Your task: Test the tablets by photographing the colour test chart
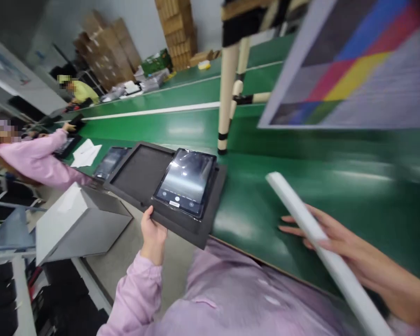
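My left hand [153, 235] grips the near edge of a black foam tray [133, 175], thumb on top. On the tray's right part rests a tablet [187, 182], screen up and lit, with clear film over it. The tray's left recess shows bare foam. My right hand [331, 238] is over the green bench at the right, with a long white bar [311, 224] between its thumb and fingers. The fingers reach out past the bar's far side. The bar runs slanting down to the bottom edge of the view, where its end is cut off.
A second tablet [110, 162] and white papers [86, 153] lie left on the green bench [245, 205]. A taped post [227, 93] and a colour chart [336, 84] stand over it. A grey-white box [80, 224] is lower left. A person in pink [38, 156] works at the left.
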Tool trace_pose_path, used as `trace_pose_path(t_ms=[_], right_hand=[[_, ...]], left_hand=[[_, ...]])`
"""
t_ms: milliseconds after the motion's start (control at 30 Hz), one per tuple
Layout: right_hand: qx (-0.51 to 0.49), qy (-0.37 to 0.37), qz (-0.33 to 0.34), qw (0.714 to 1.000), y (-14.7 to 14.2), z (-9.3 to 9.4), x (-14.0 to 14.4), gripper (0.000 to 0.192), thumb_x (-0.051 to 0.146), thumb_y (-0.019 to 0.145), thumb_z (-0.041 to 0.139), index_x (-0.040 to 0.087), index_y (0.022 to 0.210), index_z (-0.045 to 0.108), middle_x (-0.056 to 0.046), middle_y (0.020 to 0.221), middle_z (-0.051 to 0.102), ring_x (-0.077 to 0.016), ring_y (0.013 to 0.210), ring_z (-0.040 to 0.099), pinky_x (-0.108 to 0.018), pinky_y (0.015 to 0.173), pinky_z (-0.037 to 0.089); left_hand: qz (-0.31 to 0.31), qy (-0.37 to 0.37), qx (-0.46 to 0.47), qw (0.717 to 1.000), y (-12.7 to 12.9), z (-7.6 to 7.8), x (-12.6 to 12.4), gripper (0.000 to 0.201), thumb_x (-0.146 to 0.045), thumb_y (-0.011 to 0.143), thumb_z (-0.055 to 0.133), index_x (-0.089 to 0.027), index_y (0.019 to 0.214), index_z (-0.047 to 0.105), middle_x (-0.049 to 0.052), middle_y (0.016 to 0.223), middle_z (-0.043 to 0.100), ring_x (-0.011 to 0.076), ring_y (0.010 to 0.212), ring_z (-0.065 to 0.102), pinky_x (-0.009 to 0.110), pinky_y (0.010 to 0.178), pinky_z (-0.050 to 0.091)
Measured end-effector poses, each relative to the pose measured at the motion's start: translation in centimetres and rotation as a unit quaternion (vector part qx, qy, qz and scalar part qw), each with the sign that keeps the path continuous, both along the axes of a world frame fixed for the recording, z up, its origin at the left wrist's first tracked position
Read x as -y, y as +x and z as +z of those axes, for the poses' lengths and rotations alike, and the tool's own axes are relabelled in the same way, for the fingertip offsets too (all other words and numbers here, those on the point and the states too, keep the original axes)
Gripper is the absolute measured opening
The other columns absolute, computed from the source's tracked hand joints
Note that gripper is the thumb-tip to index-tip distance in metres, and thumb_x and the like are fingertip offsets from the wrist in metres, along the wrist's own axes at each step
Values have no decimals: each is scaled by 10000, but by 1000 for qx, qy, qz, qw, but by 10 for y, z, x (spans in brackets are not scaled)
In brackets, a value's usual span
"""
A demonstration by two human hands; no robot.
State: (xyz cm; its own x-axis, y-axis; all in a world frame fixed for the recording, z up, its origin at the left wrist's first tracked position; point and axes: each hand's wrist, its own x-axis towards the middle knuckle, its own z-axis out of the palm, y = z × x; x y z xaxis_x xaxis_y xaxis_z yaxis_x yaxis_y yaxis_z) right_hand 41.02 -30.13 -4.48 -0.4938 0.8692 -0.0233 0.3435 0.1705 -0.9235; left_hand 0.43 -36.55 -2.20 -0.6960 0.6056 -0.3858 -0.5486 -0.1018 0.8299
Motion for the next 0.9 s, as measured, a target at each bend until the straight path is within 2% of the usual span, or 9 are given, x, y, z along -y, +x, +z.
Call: trace_pose_path(t_ms=[33,100,233,333,433,533,600,733,900], right_hand=[[-62,-116,-8,991,1,-1,6,484,414,985,368,481,1451,257,-85,1355,577,-224,1193,623,-269,753,587],[-130,-228,-66,963,1,2,15,540,357,959,441,386,1470,269,-127,1432,500,-231,1282,562,-235,731,570],[-161,-276,-216,923,9,18,20,701,267,876,503,248,1527,243,-169,1487,410,-208,1173,626,-181,674,537],[-122,-239,-261,927,33,31,24,720,255,882,462,221,1558,216,-143,1506,386,-168,1151,613,-178,725,527],[34,-135,-220,965,65,40,35,731,314,882,507,223,1562,254,-106,1498,415,-197,1187,582,-265,897,529],[259,28,-182,948,87,40,53,725,376,864,563,228,1540,345,-91,1458,465,-243,1221,553,-361,1028,492],[337,91,-171,921,91,34,66,695,375,873,544,241,1533,370,-92,1447,471,-256,1203,569,-369,964,535],[391,104,-166,899,83,21,85,660,358,873,523,257,1515,409,-96,1444,472,-257,1016,660,-354,707,591],[388,152,-174,892,79,21,95,677,340,879,540,255,1529,372,-119,1377,505,-251,917,670,-360,646,593]], left_hand=[[-24,-14,16,999,23,-8,15,192,-246,842,522,-200,888,702,29,906,769,184,1000,712,331,998,523],[-89,-36,49,994,70,-20,38,199,-289,808,567,-203,914,712,47,961,776,228,1087,697,377,1030,514],[-304,-85,105,943,145,-31,68,321,-483,845,606,-225,1021,681,79,1165,739,268,1215,640,425,1025,520],[-439,-178,118,873,165,-32,77,404,-556,830,667,-163,923,681,152,1005,764,278,982,736,381,849,584],[-541,-260,84,795,159,-26,76,376,-500,825,711,-127,782,687,164,778,756,251,691,740,336,665,569],[-655,-272,-82,700,148,-6,67,305,-461,876,644,-198,727,689,101,769,762,236,726,733,323,686,546],[-710,-210,-236,629,147,13,57,266,-420,902,610,-252,719,705,60,758,752,231,738,712,329,716,532],[-710,-19,-521,474,160,40,30,252,-337,966,507,-318,982,758,51,838,723,233,758,652,362,733,524],[-551,94,-779,285,179,38,-2,395,-252,946,544,-298,1330,625,128,1085,625,292,976,559,453,836,502]])
